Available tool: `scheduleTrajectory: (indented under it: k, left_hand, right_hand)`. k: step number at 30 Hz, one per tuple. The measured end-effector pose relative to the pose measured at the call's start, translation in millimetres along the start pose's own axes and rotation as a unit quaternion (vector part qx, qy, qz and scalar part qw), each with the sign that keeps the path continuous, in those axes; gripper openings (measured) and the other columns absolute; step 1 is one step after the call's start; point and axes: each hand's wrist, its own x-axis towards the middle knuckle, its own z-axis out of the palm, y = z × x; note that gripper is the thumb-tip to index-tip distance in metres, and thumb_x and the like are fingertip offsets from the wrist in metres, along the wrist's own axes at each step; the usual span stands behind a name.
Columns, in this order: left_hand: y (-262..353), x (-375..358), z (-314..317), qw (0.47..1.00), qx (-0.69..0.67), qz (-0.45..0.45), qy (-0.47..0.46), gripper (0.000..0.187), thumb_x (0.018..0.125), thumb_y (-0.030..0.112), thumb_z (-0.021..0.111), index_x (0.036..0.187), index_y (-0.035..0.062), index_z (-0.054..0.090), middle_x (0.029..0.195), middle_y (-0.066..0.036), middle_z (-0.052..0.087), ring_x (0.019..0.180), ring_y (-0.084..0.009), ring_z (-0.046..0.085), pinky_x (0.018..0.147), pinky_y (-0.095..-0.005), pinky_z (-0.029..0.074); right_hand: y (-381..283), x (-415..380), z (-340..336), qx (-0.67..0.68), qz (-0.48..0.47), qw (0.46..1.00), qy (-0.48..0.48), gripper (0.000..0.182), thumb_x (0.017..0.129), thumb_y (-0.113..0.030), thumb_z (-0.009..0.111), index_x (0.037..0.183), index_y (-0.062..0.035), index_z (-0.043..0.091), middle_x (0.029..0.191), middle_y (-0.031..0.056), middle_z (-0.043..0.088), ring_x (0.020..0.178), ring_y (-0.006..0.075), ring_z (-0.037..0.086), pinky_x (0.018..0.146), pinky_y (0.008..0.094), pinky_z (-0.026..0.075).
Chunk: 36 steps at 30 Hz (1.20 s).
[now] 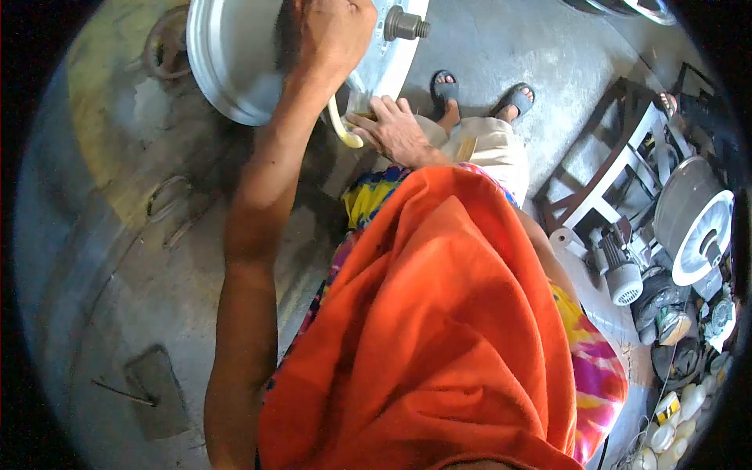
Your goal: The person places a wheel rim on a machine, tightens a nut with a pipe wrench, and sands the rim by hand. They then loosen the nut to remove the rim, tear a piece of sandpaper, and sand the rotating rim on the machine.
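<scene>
A pale metal wheel rim [235,70] fills the top of the head view, with a threaded axle and nut [405,25] at its right side. My left hand [337,31] reaches across the rim, its fingers curled; their tips and whatever they grip are hidden at the top edge. Below the rim's edge is my right hand [395,133], thumb and fingers bent around a small clear piece [359,102] that I cannot make out. By its thumb hangs a curved cream-coloured tube [343,129].
My sandalled feet [445,90] are on the grey floor [478,47]. At the right stand a white-edged frame [607,184], an electric motor [621,270], and another wheel hub [697,227] amid piled parts. Several pale bottles [677,423] lie at lower right. A flat plate [160,392] is on the left floor.
</scene>
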Motion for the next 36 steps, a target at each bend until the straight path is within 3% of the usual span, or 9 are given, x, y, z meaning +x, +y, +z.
scheduleTrajectory:
  k: [2, 5, 11, 15, 18, 21, 25, 35, 36]
  left_hand:
    - [-0.5, 0.4, 4.5, 0.999, -0.023, 0.031, 0.016, 0.041, 0.093, 0.004, 0.045, 0.133, -0.0022, 0.048, 0.128, -0.025, 0.053, 0.119, -0.0418, 0.050, 0.101, -0.0424, 0.040]
    - [3.0, -0.4, -1.4, 0.998, -0.039, 0.043, 0.011, 0.040, 0.093, 0.003, 0.045, 0.133, -0.0031, 0.048, 0.128, -0.026, 0.053, 0.119, -0.0423, 0.051, 0.101, -0.0428, 0.040]
    - [2.8, 5.6, -0.6, 0.999, -0.034, 0.031, -0.006, 0.040, 0.092, 0.001, 0.045, 0.131, -0.0042, 0.048, 0.128, -0.026, 0.054, 0.118, -0.0422, 0.051, 0.100, -0.0435, 0.041]
    - [-2.9, 8.4, 5.1, 0.998, -0.018, 0.054, 0.013, 0.040, 0.092, 0.001, 0.045, 0.132, -0.0039, 0.048, 0.128, -0.026, 0.054, 0.118, -0.0420, 0.052, 0.101, -0.0436, 0.041]
    - [-5.0, 10.5, 7.8, 0.999, -0.013, 0.050, 0.010, 0.040, 0.092, 0.001, 0.045, 0.132, -0.0044, 0.048, 0.128, -0.026, 0.054, 0.118, -0.0420, 0.052, 0.101, -0.0438, 0.041]
    - [-10.0, 14.4, 11.5, 0.998, -0.010, 0.062, 0.021, 0.040, 0.092, 0.001, 0.046, 0.131, -0.0051, 0.048, 0.128, -0.027, 0.054, 0.118, -0.0421, 0.052, 0.102, -0.0439, 0.041]
    - [-4.9, 19.3, 7.1, 0.998, -0.008, 0.062, 0.015, 0.040, 0.091, 0.001, 0.046, 0.131, -0.0056, 0.048, 0.128, -0.026, 0.054, 0.119, -0.0418, 0.052, 0.102, -0.0437, 0.041]
    - [-2.4, 16.9, 8.5, 0.998, -0.007, 0.059, 0.012, 0.041, 0.091, 0.001, 0.046, 0.132, -0.0053, 0.047, 0.129, -0.027, 0.053, 0.119, -0.0416, 0.052, 0.102, -0.0437, 0.041]
    - [-3.1, 15.4, 10.0, 0.998, -0.008, 0.056, 0.011, 0.041, 0.091, 0.001, 0.046, 0.132, -0.0053, 0.047, 0.129, -0.027, 0.053, 0.119, -0.0416, 0.052, 0.102, -0.0437, 0.041]
  right_hand:
    - [11.5, -3.0, -1.8, -0.089, -0.048, 0.994, 0.031, 0.037, 0.096, -0.037, 0.051, 0.131, -0.0296, 0.060, 0.103, 0.0081, 0.049, 0.100, 0.0237, 0.047, 0.083, 0.0380, 0.036]
    - [10.4, 17.3, -14.7, -0.145, -0.012, 0.989, 0.031, 0.041, 0.095, -0.035, 0.053, 0.135, -0.0302, 0.055, 0.103, 0.0077, 0.048, 0.098, 0.0238, 0.048, 0.082, 0.0377, 0.036]
    - [2.4, 5.9, -22.5, -0.131, -0.073, 0.989, -0.013, 0.046, 0.089, -0.028, 0.056, 0.135, -0.0246, 0.055, 0.102, 0.0064, 0.047, 0.099, 0.0232, 0.048, 0.082, 0.0383, 0.038]
    - [-2.2, 2.0, -12.2, -0.129, 0.007, 0.991, 0.030, 0.050, 0.088, -0.029, 0.059, 0.138, -0.0297, 0.053, 0.101, 0.0062, 0.047, 0.099, 0.0226, 0.048, 0.081, 0.0371, 0.036]
    - [6.7, -6.8, -13.7, -0.146, -0.077, 0.986, 0.020, 0.044, 0.089, -0.028, 0.056, 0.133, -0.0260, 0.056, 0.103, 0.0060, 0.048, 0.099, 0.0227, 0.049, 0.083, 0.0383, 0.038]
    - [2.5, 13.0, -31.7, -0.134, 0.013, 0.991, -0.001, 0.043, 0.091, -0.029, 0.055, 0.134, -0.0278, 0.056, 0.107, 0.0062, 0.048, 0.099, 0.0223, 0.048, 0.083, 0.0376, 0.038]
    - [-3.9, 6.1, -13.5, -0.096, -0.065, 0.993, 0.018, 0.041, 0.092, -0.029, 0.054, 0.132, -0.0268, 0.056, 0.108, 0.0074, 0.048, 0.098, 0.0231, 0.048, 0.081, 0.0378, 0.038]
    - [-1.4, 5.8, -25.4, -0.107, -0.051, 0.993, 0.027, 0.037, 0.089, -0.026, 0.058, 0.126, -0.0215, 0.061, 0.103, 0.0094, 0.048, 0.097, 0.0246, 0.048, 0.081, 0.0383, 0.036]
    - [-6.0, 16.3, -35.9, -0.095, -0.002, 0.994, 0.047, 0.037, 0.089, -0.025, 0.057, 0.125, -0.0193, 0.061, 0.105, 0.0086, 0.047, 0.098, 0.0243, 0.047, 0.081, 0.0381, 0.035]
